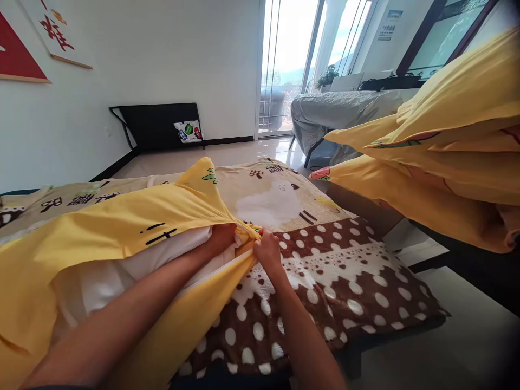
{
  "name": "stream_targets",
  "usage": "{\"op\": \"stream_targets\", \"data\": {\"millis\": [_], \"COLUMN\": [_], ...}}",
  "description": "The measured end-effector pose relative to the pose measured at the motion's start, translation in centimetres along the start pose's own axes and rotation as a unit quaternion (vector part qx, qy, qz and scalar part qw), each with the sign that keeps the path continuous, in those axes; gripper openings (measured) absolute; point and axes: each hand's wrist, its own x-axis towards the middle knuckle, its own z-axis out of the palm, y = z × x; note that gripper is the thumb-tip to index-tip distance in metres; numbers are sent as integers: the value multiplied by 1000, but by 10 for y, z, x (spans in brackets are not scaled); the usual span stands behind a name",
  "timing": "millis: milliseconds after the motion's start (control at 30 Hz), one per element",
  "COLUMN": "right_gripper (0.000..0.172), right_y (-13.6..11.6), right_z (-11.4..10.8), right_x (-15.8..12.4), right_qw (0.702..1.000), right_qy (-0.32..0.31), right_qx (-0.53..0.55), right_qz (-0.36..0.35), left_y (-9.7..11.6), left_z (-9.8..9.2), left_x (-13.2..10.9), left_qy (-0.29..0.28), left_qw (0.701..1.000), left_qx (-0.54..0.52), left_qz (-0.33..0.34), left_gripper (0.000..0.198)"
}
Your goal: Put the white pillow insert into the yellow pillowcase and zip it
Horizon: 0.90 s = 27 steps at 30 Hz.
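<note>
A yellow fabric cover point(122, 216) with printed lines and a green leaf lies across the bed, its long side gaping. Inside it shows a soft white insert point(101, 281), bunched along the opening. My left hand point(225, 236) reaches through that opening toward the far corner; its fingers are hidden by the cloth. Outside, my right hand point(268, 251) is closed on the gathered corner of the yellow cover, close beside the left hand.
Under the cover is a brown-and-cream dotted blanket point(353, 292) on the bed. More yellow fabric point(439, 157) hangs at the right. A black panel point(158, 124) leans by the wall, and a plastic-covered piece of furniture point(337, 111) stands near the glass door.
</note>
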Motion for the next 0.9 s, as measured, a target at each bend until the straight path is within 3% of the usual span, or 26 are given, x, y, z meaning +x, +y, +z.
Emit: {"op": "stream_targets", "data": {"millis": [167, 300, 467, 633, 733, 800, 900], "right_gripper": [37, 40, 37, 41, 37, 33, 29], "right_y": [3, 8, 8, 10, 14, 17, 19], "right_z": [-4, -3, 0, 3, 6, 7, 8], "right_x": [-5, -15, -15, -15, -15, -15, -14], "right_qw": [1000, 1000, 999, 996, 994, 992, 988], "right_qy": [-9, 6, 26, 55, 66, 71, 73], "right_qx": [-17, -4, 35, 69, 87, 104, 133], "right_qz": [2, 7, 9, -8, -13, -11, -1], "left_y": [20, 33, 31, 25, 29, 35, 38], "left_z": [10, -3, -21, -14, -10, -11, -15], "left_x": [2, 1, -1, 4, 4, 0, -8], "left_qy": [-39, -48, -12, -4, -7, -16, -43], "left_qw": [996, 985, 981, 984, 986, 985, 977], "left_qx": [12, -54, -131, -153, -152, -150, -129], "left_qz": [82, 156, 142, 91, 72, 84, 165], "left_gripper": [19, 20, 31, 21, 35, 38, 36]}}
